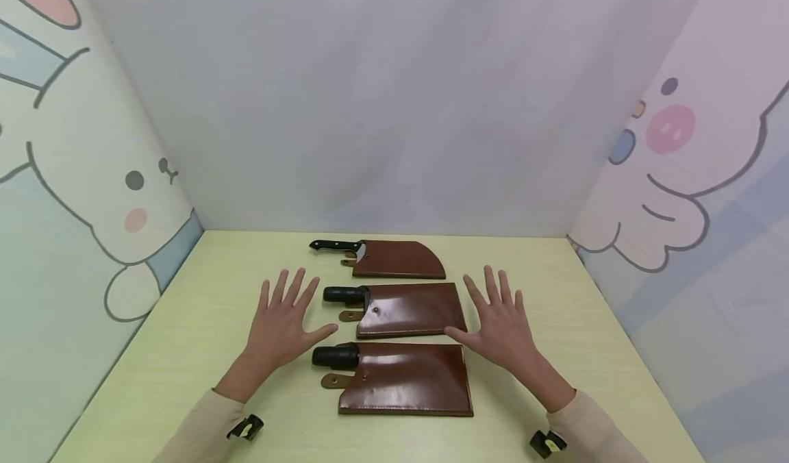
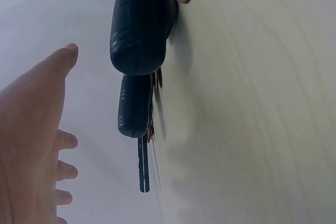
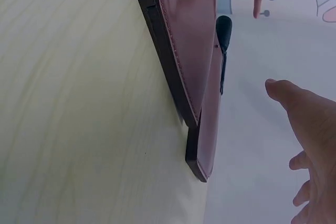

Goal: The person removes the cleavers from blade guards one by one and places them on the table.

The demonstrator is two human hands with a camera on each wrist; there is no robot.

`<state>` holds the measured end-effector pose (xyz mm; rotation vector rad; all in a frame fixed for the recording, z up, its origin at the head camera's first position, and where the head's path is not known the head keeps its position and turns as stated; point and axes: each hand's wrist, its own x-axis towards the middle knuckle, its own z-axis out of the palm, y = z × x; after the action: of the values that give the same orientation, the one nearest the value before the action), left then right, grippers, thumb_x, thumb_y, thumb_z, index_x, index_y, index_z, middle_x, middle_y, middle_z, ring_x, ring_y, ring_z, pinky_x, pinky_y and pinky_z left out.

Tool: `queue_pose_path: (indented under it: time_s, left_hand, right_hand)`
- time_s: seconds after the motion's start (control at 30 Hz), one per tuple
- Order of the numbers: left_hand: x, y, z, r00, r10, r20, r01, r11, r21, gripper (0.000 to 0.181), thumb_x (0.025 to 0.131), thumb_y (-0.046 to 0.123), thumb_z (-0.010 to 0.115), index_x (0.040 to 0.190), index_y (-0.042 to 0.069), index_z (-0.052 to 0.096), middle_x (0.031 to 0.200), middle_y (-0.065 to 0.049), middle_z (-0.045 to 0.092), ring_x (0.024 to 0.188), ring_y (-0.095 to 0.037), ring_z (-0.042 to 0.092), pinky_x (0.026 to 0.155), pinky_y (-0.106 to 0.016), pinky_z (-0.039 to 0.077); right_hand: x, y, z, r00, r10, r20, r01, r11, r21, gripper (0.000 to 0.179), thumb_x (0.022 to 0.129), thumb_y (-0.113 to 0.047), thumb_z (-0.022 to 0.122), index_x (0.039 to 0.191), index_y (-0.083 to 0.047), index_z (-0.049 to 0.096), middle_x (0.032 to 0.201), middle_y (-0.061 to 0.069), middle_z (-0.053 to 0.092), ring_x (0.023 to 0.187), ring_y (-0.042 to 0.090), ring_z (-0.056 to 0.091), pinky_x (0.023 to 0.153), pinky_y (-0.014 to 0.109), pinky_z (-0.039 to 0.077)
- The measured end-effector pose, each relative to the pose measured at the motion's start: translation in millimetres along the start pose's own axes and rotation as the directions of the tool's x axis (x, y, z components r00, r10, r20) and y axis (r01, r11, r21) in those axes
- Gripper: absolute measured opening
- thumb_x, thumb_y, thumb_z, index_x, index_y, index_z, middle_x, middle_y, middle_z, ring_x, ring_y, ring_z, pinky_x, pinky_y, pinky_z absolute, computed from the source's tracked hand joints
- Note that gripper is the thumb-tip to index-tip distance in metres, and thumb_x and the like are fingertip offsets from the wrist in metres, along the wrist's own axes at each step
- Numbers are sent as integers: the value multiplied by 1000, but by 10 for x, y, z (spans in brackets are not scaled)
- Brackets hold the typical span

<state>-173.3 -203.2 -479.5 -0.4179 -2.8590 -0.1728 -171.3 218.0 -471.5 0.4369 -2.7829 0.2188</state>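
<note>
Three knives in brown leather sheaths lie in a row on the table, handles to the left. The back one has a riveted black handle (image 1: 335, 245) and a sheath (image 1: 401, 259) with a rounded end. Broad rectangular sheaths cover the middle knife (image 1: 416, 309) and the front knife (image 1: 409, 381); their blades are hidden. My left hand (image 1: 277, 326) is held above the table beside the thick black handles (image 2: 137, 30), fingers spread, touching nothing. Across from it, my right hand (image 1: 502, 329) hovers by the sheath ends (image 3: 191, 40), fingers spread and holding nothing.
The pale wood-grain table (image 1: 542, 278) meets a plain whitish back wall (image 1: 382, 107). Cartoon-printed side panels stand at the left (image 1: 74, 175) and right (image 1: 727, 244). Snap straps (image 1: 335, 381) stick out from the sheaths near the handles.
</note>
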Motion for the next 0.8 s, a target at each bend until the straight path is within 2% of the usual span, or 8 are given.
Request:
queue_pose_path:
  time_s: [0.27,0.43,0.8]
  left_hand:
    - [-22,17,-14,1000,-2,17,2,1000,1,104,83,82,56,160,13,37,167,-16,25,155,-43,14,121,-64,6]
    - [-61,36,-44,1000,8,13,-8,1000,1,104,84,81,57,159,12,38,166,-17,27,155,-43,15,120,-65,8]
    - [-216,74,-75,1000,9,30,-9,1000,-6,102,84,81,57,157,12,41,165,-17,32,152,-44,22,120,-64,11]
  right_hand:
    - [-40,-4,-16,1000,-7,-3,7,999,34,106,76,-75,72,159,-19,39,166,23,22,152,48,18,109,75,27]
    - [-91,-1,-25,1000,-13,28,12,999,49,106,77,-76,71,160,-21,36,168,21,20,154,47,15,110,74,26]
    - [-211,-31,-29,999,-47,23,45,997,64,104,79,-78,68,160,-20,38,166,22,26,153,47,19,109,73,28]
